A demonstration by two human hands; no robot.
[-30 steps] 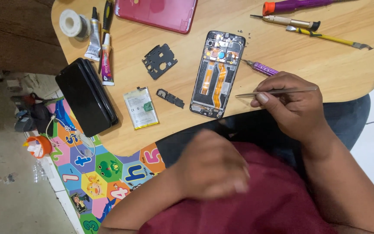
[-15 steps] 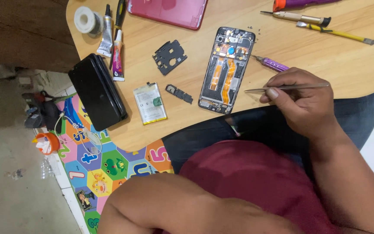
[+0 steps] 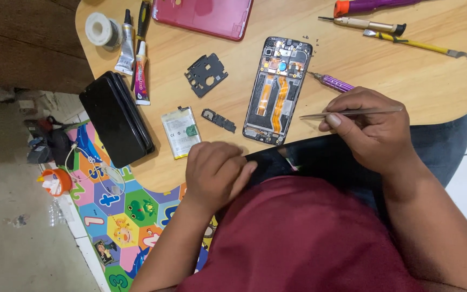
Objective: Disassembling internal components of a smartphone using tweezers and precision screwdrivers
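Note:
An opened phone body (image 3: pixel 278 89) with orange flex cables lies on the round wooden table (image 3: pixel 352 59). My right hand (image 3: pixel 371 132) rests at the table's near edge just right of it and grips metal tweezers (image 3: pixel 347 113) that point left toward the phone. My left hand (image 3: pixel 214 173) is curled at the near edge, touching a black screen panel (image 3: pixel 320 157) that lies across my lap; whether it grips it I cannot tell. A phone battery (image 3: pixel 180 131), a small black part (image 3: pixel 219 120) and a black inner cover (image 3: pixel 206 73) lie left of the phone.
A red back cover (image 3: pixel 204 16), glue tubes (image 3: pixel 134 59), a tape roll (image 3: pixel 100 30) and a black case (image 3: pixel 115 119) sit on the left. Screwdrivers (image 3: pixel 363 24) and a yellow pry tool (image 3: pixel 417 46) lie at the far right. A colourful play mat (image 3: pixel 120 211) covers the floor.
My left hand has come up from my lap to the table's near edge by the black screen. The right hand with the tweezers stays in place.

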